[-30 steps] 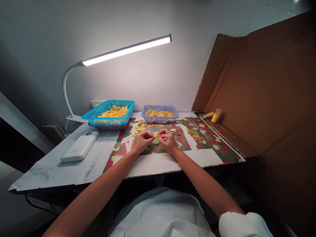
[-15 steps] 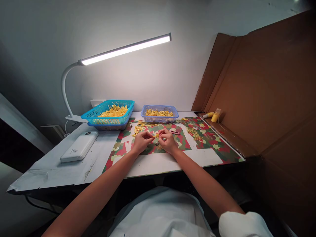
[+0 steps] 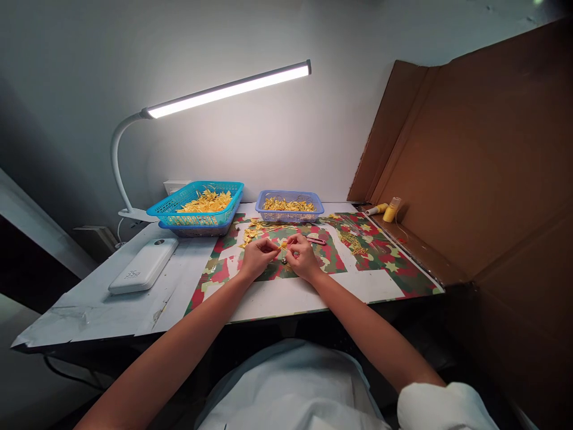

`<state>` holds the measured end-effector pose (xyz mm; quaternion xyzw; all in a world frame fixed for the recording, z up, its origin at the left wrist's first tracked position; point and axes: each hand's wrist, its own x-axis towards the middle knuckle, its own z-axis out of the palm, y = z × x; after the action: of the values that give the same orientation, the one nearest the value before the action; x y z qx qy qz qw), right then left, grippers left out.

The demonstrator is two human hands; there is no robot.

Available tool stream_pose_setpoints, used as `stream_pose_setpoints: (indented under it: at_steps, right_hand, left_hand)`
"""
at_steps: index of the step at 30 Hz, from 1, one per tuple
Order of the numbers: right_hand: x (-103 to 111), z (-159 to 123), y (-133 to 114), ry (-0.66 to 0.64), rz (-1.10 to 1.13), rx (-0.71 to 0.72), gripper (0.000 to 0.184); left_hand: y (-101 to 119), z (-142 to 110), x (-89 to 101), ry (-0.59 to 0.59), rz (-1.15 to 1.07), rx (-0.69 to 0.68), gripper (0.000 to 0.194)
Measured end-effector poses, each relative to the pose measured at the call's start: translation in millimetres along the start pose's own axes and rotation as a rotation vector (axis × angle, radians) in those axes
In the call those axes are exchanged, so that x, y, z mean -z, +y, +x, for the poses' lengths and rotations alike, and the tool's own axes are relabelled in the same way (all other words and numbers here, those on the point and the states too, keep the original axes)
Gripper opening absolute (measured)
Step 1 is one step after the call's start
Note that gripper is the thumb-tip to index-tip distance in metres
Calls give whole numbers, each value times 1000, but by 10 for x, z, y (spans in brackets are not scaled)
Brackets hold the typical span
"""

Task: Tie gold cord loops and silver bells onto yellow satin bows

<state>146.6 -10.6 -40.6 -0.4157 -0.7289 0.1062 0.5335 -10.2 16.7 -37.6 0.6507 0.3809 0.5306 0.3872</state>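
Note:
A small yellow piece (image 3: 283, 245), too small to make out as a flower or leaf, is pinched between my two hands over the patterned mat. My left hand (image 3: 258, 258) is closed, thumb and fingertips pressed on its left side. From the right, my right hand (image 3: 302, 257) pinches it too, fingers curled. Just below the fingertips lies a small shiny metal bead (image 3: 284, 261). Beyond my hands, yellow petal-like pieces (image 3: 250, 235) and thin gold stems are spread out. A pink-handled tool (image 3: 316, 240) rests beside my right hand.
A blue basket (image 3: 154, 210) of yellow pieces stands back left, and a purple basket (image 3: 320, 209) of gold pieces back centre. A white power bank (image 3: 144, 267) lies left under the lamp (image 3: 233, 89). Gold wires (image 3: 353, 243), yellow thread spools (image 3: 391, 210) and cardboard (image 3: 483, 149) are at right.
My right hand has shifted very slightly left and the fingers have moved a little around the yellow piece. Everything else on the table stays put.

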Motion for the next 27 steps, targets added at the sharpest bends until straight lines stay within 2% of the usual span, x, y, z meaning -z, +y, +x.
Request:
stream_pose_setpoints:
  at_steps: [13,19,27]
  right_hand:
    - [-33,-7,59,-55,-90,-44,22]
    - [-43,-14,107,-81,-92,-109,26]
    - [-60,-6,143,-132,-57,-124,17]
  left_hand:
    - [-27,-25,25,18,82,-94,10]
    - [78,-70,5,47,175,-191,6]
    - [150,-69,-11,77,229,-272,5]
